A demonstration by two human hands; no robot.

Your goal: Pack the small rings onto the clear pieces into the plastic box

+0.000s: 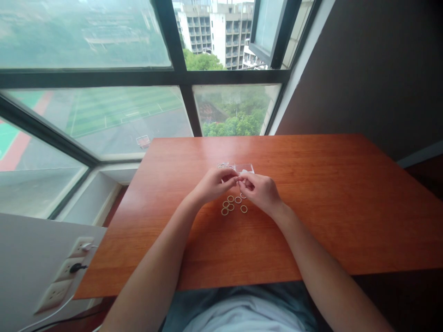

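Note:
My left hand (217, 185) and my right hand (262, 191) meet above the table, fingertips touching. Thumb and fingers are pinched together on both; whatever sits between them is too small to make out. Just beyond the fingers is a clear plastic box (248, 167), partly covered by my hands. Toward its left side some small rings (224, 166) show. On the wood nearer to me lie several thin pale rings (230, 207), some touching one another. One ring (244, 209) lies apart, below my right hand, and another is partly hidden by that hand.
The reddish wooden table (346, 198) spans the view, its front edge close to my body. Large framed windows (138, 78) rise behind it and to the left. Wall sockets (65, 269) with plugs and cables are at the lower left. A dark wall (374, 69) stands at right.

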